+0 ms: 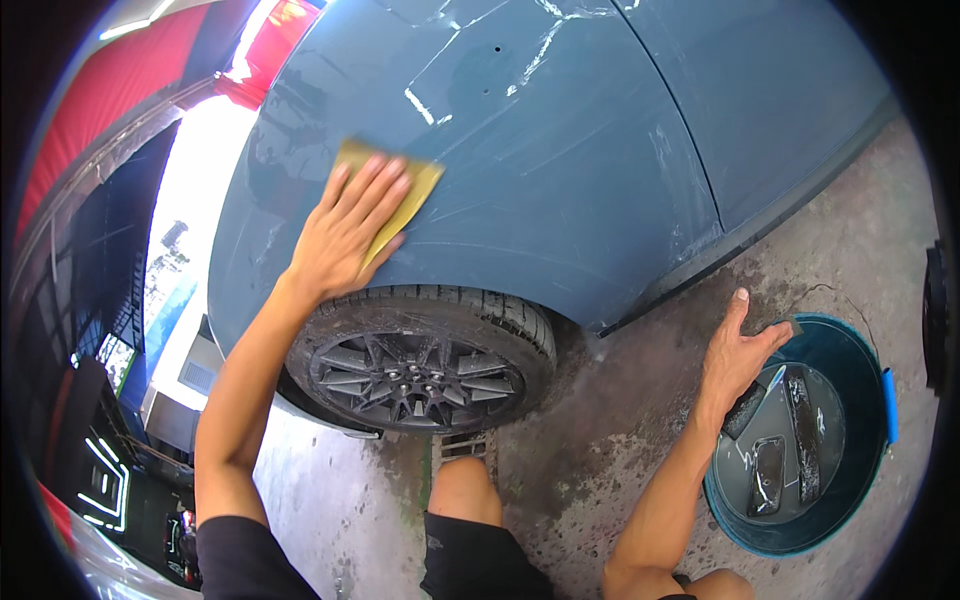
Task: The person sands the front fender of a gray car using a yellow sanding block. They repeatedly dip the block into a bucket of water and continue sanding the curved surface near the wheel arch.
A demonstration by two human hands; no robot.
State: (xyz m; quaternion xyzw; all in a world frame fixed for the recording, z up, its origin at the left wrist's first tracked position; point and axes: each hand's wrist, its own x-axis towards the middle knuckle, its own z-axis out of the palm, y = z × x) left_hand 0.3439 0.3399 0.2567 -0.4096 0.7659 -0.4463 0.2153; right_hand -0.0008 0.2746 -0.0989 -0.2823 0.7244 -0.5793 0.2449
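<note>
My left hand (350, 222) lies with fingers stretched over a thin, folded yellow cloth (408, 212), pressing it to the blue-grey car fender (540, 190) above the wheel arch. The cloth's edges are slightly blurred. At the near side of a dark teal bucket (712, 500), my right hand (738, 352) hangs with its thumb raised and its other fingers curled. A small dark grey edge (797, 326) shows at those fingertips; the rest of it is hidden. Inside the bucket, dark blocks (768, 475), one of them long (803, 430), lie in greyish water.
Below the fender stands the front wheel (415, 380) with its dark spoked rim. A door seam (690, 130) runs down the panel, and white scuffs (425, 105) mark the paint. The bucket has a blue handle (891, 405). A floor grate (462, 447) lies under my knee (465, 490).
</note>
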